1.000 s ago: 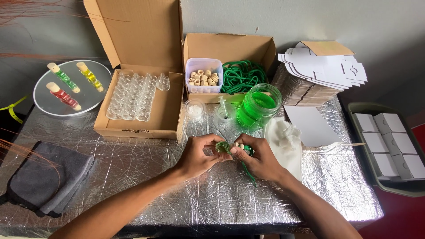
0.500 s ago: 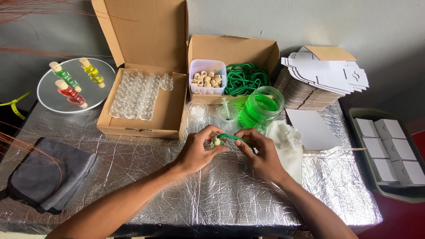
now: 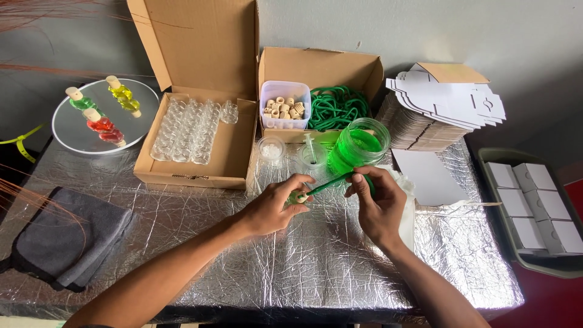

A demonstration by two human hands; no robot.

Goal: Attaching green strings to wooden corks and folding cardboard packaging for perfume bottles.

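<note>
Mid-frame, left hand [image 3: 273, 209] pinches a small bottle [image 3: 297, 197]. Right hand [image 3: 378, 206] grips a green cord [image 3: 331, 182] reaching the bottle, below the green jar [image 3: 357, 146].

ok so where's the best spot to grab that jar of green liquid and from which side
Probably grip the jar of green liquid round its glass wall below the open rim, coming from its right. It stands upright and uncapped, the right hand is nearest, and the boxes crowd its back.
</note>
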